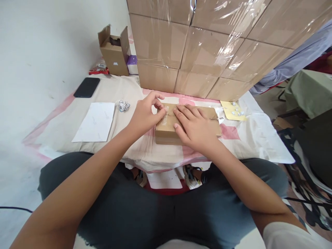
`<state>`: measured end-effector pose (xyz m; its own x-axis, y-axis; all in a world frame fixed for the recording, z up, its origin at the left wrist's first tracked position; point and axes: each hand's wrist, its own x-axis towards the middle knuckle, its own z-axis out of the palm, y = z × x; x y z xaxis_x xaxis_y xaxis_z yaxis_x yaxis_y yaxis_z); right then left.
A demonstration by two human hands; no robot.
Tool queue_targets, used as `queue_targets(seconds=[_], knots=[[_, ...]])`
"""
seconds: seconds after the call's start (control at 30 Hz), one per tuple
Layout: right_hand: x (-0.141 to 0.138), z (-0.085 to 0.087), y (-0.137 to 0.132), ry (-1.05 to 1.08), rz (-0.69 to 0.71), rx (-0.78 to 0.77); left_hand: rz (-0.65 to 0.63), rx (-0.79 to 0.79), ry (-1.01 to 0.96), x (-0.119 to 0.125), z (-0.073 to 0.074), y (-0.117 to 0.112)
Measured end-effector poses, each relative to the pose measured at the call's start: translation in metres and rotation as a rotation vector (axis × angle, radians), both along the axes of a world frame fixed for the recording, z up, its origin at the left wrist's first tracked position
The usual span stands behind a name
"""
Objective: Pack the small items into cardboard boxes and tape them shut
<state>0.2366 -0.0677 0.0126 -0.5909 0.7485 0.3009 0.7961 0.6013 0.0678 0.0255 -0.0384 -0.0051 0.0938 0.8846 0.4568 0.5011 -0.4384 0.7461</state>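
A small brown cardboard box [168,133] lies flat on the cloth in front of me. A strip of clear tape [165,118] shows on top near its left end. My left hand [147,110] is at that end, thumb and fingertips curled together in a pinch at the tape's edge. Across the top of the box rests my right hand [194,126], palm down with the fingers stretched out, pressing on the lid and holding nothing. The right hand hides the middle of the lid. White material [220,116] pokes out at the box's right end.
Wrapped cartons [199,52] are stacked behind the box. To the left lie a white sheet [95,121], a black phone [87,87] and a small crumpled bundle [123,105]. An open carton [114,57] stands farther back. Yellow paper [230,112] with small white pieces lies at right.
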Motion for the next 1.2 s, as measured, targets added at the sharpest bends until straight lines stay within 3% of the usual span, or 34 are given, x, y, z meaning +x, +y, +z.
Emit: queue_targets(seconds=[0.3, 0.63, 0.9, 0.97, 1.1, 1.2], knots=[[-0.001, 0.0, 0.0, -0.006, -0.004, 0.008, -0.034, 0.009, 0.079, 0.002, 0.0, 0.003], [0.0, 0.0, 0.0, 0.0, 0.005, 0.005, 0.056, 0.039, 0.166, 0.001, -0.002, 0.004], [0.001, 0.0, 0.001, 0.013, 0.015, -0.009, 0.006, -0.159, -0.065, -0.001, -0.011, 0.013], [0.001, 0.0, 0.0, 0.018, 0.015, -0.009, -0.066, -0.279, -0.171, -0.002, -0.014, 0.014], [0.002, -0.001, 0.0, 0.043, 0.018, -0.007, -0.38, -0.586, -0.356, -0.01, -0.019, 0.012], [0.002, -0.002, 0.001, 0.055, 0.022, -0.003, -0.444, -0.637, -0.413, -0.014, -0.022, 0.011]])
